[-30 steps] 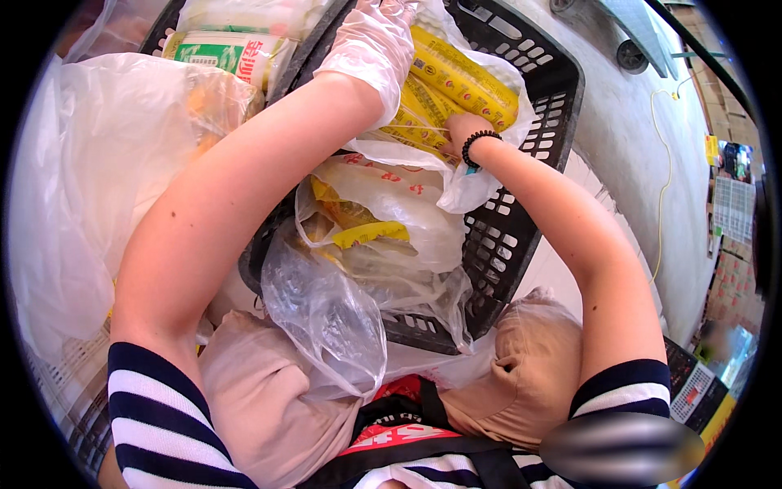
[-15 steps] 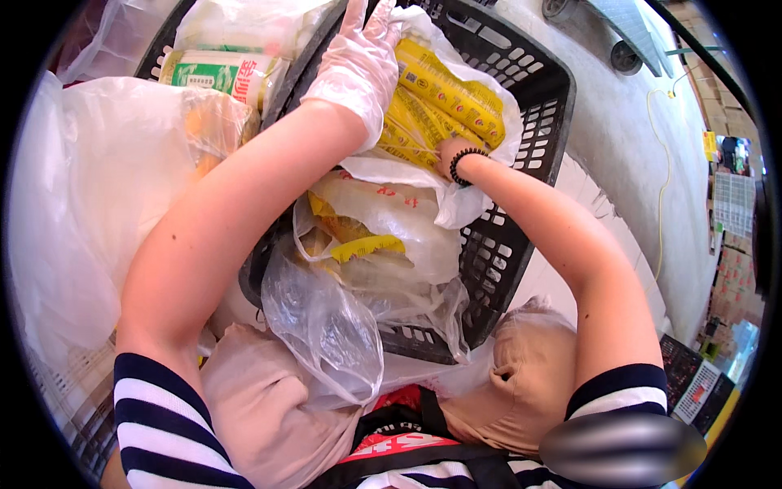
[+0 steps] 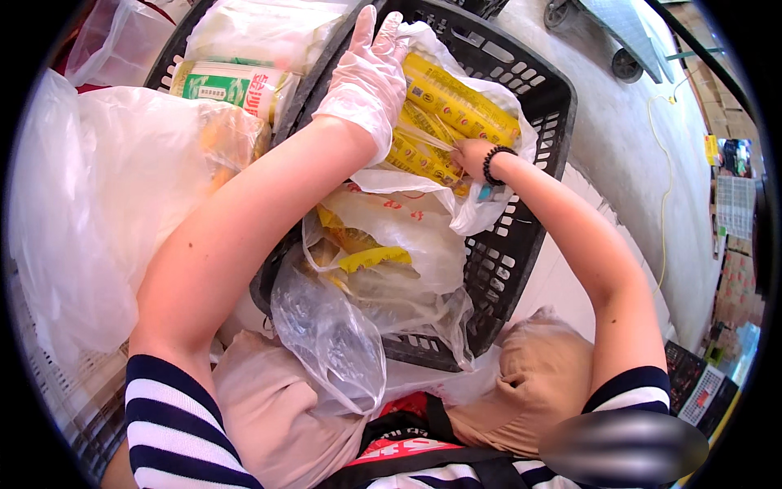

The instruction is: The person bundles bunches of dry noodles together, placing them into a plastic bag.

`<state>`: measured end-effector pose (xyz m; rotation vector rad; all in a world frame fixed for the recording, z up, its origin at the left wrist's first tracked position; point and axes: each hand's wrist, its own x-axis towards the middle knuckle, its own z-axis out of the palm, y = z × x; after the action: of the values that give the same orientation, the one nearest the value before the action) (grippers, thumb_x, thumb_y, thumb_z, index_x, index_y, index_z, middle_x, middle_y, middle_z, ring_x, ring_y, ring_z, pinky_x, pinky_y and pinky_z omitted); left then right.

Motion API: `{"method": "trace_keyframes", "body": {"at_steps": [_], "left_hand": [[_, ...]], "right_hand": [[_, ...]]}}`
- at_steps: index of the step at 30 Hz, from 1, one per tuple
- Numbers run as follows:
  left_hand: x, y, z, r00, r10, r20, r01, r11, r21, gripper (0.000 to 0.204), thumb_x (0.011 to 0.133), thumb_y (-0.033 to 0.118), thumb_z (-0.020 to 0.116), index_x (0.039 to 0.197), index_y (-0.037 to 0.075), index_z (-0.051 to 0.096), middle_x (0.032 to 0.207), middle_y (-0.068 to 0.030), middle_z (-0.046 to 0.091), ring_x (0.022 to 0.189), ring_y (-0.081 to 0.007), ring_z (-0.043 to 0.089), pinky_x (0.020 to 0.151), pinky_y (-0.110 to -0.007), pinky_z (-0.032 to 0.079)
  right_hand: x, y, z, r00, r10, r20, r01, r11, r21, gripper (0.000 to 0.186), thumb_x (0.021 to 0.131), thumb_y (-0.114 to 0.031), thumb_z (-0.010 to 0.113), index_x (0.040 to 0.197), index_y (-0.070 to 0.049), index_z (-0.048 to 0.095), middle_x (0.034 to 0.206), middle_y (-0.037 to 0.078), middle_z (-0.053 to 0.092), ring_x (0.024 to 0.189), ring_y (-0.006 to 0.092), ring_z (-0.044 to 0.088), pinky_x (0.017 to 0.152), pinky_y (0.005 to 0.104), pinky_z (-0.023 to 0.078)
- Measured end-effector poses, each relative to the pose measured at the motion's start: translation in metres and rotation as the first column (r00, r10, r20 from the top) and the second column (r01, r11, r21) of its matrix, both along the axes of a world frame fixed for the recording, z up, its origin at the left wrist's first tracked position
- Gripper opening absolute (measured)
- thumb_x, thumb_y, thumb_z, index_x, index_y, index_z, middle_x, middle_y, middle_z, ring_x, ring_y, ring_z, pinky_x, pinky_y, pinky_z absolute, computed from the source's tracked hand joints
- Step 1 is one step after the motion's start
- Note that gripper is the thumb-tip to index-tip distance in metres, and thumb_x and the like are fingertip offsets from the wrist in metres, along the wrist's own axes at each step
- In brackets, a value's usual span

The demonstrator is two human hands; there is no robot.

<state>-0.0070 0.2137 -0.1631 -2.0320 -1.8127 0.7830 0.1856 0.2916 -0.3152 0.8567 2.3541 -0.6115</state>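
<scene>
A black plastic basket (image 3: 555, 110) stands in front of me. In its far half lies a white plastic bag (image 3: 521, 122), its mouth spread around several yellow printed packages (image 3: 464, 102). My left hand (image 3: 366, 77), in a thin translucent glove, is at the bag's left side with two fingers stretched out and apart; its thumb is hidden. My bare right hand (image 3: 474, 157) has its fingers closed over the packages, pinching a thin clear plastic strip (image 3: 428, 137) pulled taut toward the left hand. A black coiled band (image 3: 494, 165) circles the right wrist.
Nearer in the basket sits a clear bag (image 3: 432, 253) with torn yellow wrapping (image 3: 375, 258). At left are a large translucent bag (image 3: 122, 179) and a second basket holding a white-and-green package (image 3: 213, 86). A wheeled cart (image 3: 623, 33) stands at far right.
My right hand has shifted slightly to the right with the strip, and the bag's near right edge has shifted. The left hand keeps its place at the bag's left side.
</scene>
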Motion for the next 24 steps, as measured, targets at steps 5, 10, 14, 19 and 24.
{"method": "trace_keyframes", "body": {"at_steps": [5,10,14,19,24], "left_hand": [[-0.006,0.002,-0.003,0.999,-0.048,0.013,0.047,0.996,0.070,0.048,0.085,0.019,0.046,0.131,0.005,0.047,0.144,-0.0071,0.034,0.140,-0.0233,0.014,0.111,-0.050,0.004],[-0.019,0.005,-0.007,0.999,-0.046,0.007,0.044,0.980,0.193,0.045,0.086,0.021,0.046,0.128,0.004,0.047,0.139,-0.0089,0.041,0.135,-0.0253,0.026,0.108,-0.049,0.018],[-0.028,0.012,0.012,0.885,0.098,0.455,-0.160,0.982,0.098,0.037,0.088,0.024,0.046,0.121,0.009,0.054,0.118,-0.0116,0.058,0.114,-0.0239,0.052,0.095,-0.038,0.039],[-0.037,-0.001,0.043,0.253,0.156,0.955,-0.442,0.897,-0.029,0.031,0.087,0.030,0.049,0.111,0.017,0.063,0.107,-0.0094,0.064,0.099,-0.0243,0.060,0.090,-0.032,0.044],[-0.026,-0.035,0.074,-0.157,0.107,0.982,-0.449,0.878,-0.167,0.028,0.085,0.019,0.054,0.111,0.012,0.063,0.104,-0.0073,0.066,0.091,-0.0167,0.062,0.083,-0.026,0.047]], "right_hand": [[0.024,0.003,0.026,0.936,-0.151,-0.318,0.137,0.988,-0.065,0.022,0.090,-0.019,0.042,0.085,-0.004,0.057,0.084,0.016,0.063,0.084,0.0345,0.060,0.076,0.0397,0.047],[0.030,-0.004,0.073,0.824,-0.310,-0.475,0.211,0.945,-0.250,0.026,0.095,-0.021,0.038,0.084,-0.003,0.053,0.080,0.013,0.063,0.081,0.0283,0.061,0.076,0.0360,0.047],[0.047,-0.011,0.096,0.803,-0.322,-0.502,0.214,0.941,-0.262,0.025,0.097,-0.018,0.037,0.085,-0.002,0.051,0.080,0.009,0.061,0.081,0.0195,0.060,0.079,0.0313,0.047],[0.062,-0.028,0.133,0.732,-0.402,-0.550,0.289,0.914,-0.284,0.025,0.099,-0.019,0.034,0.089,-0.002,0.048,0.080,0.006,0.058,0.082,0.0146,0.058,0.081,0.0291,0.046],[0.059,-0.043,0.195,0.644,-0.392,-0.657,0.316,0.918,-0.237,0.025,0.099,-0.021,0.033,0.088,-0.002,0.046,0.071,0.004,0.055,0.071,0.0142,0.058,0.072,0.0280,0.047]]}}
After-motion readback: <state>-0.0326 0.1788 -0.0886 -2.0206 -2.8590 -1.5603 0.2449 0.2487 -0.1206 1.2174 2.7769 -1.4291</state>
